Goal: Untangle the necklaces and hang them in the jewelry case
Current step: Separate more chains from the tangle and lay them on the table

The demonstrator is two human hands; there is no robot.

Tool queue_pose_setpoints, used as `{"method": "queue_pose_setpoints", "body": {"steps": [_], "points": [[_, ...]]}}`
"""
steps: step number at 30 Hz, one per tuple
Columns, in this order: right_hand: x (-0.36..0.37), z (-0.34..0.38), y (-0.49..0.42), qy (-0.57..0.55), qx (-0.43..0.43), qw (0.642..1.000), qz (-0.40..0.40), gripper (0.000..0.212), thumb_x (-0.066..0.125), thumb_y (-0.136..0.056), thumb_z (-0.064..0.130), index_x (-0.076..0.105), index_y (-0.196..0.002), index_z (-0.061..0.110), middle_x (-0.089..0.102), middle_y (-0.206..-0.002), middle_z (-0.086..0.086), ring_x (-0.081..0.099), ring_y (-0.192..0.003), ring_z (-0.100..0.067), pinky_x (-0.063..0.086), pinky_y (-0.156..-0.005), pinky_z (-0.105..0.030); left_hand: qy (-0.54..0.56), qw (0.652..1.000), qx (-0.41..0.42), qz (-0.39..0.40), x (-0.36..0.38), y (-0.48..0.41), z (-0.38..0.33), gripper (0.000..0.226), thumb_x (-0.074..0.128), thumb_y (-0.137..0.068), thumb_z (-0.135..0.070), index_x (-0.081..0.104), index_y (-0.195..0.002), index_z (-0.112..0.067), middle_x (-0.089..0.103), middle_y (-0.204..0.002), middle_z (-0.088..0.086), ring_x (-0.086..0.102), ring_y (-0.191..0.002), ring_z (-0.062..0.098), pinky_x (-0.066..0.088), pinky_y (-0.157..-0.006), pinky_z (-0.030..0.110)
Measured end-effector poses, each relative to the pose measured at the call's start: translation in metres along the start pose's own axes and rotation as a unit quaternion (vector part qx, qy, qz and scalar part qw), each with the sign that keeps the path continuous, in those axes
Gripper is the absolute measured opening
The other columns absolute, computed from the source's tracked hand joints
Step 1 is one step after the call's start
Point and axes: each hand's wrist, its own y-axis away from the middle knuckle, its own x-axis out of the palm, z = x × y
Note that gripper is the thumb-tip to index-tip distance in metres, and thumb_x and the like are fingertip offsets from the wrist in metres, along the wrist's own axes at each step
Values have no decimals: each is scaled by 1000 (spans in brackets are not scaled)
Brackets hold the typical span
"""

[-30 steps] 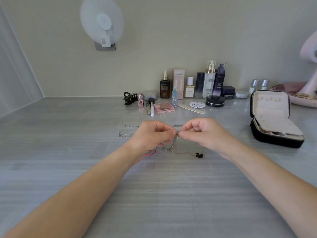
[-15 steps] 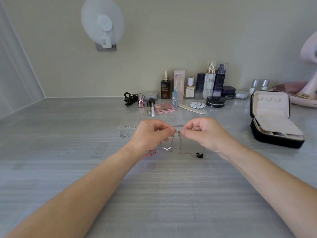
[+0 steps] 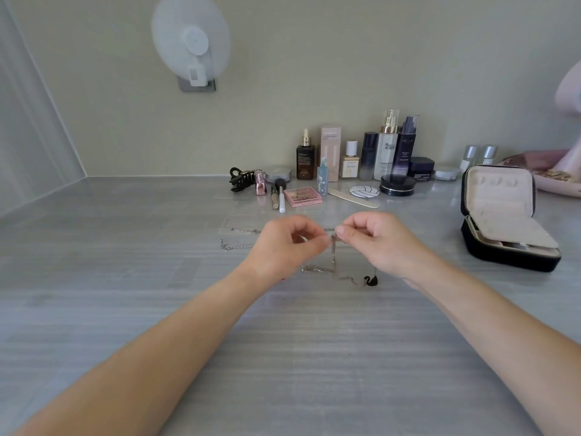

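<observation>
**A:** What are the hands doing?

**B:** The left hand (image 3: 284,247) and the right hand (image 3: 377,243) are hovering over the grey table (image 3: 314,357), almost meeting; each is pinching the thin necklaces (image 3: 333,261) between thumb and curled fingertips, so both are clamping on the chain.

**A:** Where is the rest lying?

**B:** It is hanging from the fingers and trailing onto the table, ending at a black swan pendant (image 3: 371,281) just below the right hand; a silver chain (image 3: 235,246) is lying left of the left hand; the knot itself is too fine to tell.

**A:** And the jewelry case (image 3: 509,258)?

**B:** It is sitting open at the right, lid upright, well apart from the hands; bottles (image 3: 385,146) are standing along the wall behind.
</observation>
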Motion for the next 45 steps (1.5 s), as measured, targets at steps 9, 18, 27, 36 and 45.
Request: {"method": "queue_pose_setpoints", "body": {"steps": [9,18,27,36,45], "points": [[3,-3,-1,46,-24,999,9,16,57,-88,28,63,-73,24,62,-71,-18,47,-64,-19,37,-64,-29,-3,1000,14,-10,3,0,-1,6,64,-82,-9,65,-77,-9,49,-41,-15,38,-33,-2,24,-34,5],[4,-1,0,57,-30,998,22,16,56,-89,27,63,-76,22,61,-70,-18,45,-63,-19,35,-62,-28,-56,998,24,-2,5,-1,3,15,69,-78,-13,63,-67,-21,55,-58,-11,44,-45,-3,37,-48,10],[0,5,-4,29,-68,997,4,20,55,-89,26,58,-70,27,60,-69,1,51,-67,-12,43,-69,-29,47,998,-43,0,3,-1,-4,17,63,-82,-21,64,-66,-22,60,-65,-8,51,-60,5,37,-54,18],[-14,5,0,38,-27,999,24,16,63,-83,31,69,-72,20,67,-88,-26,50,-69,-17,39,-66,-26,236,961,-145,5,-10,-9,-2,35,46,-90,-21,40,-55,-19,47,-50,-6,48,-55,15,36,-60,28],[-30,12,2,-158,3,985,-75,15,59,-87,22,70,-76,19,27,-36,13,20,-34,-6,19,-36,-17,160,980,-96,70,-14,-6,4,23,56,-88,-27,58,-67,-18,59,-64,-7,57,-68,10,42,-70,27]]}}
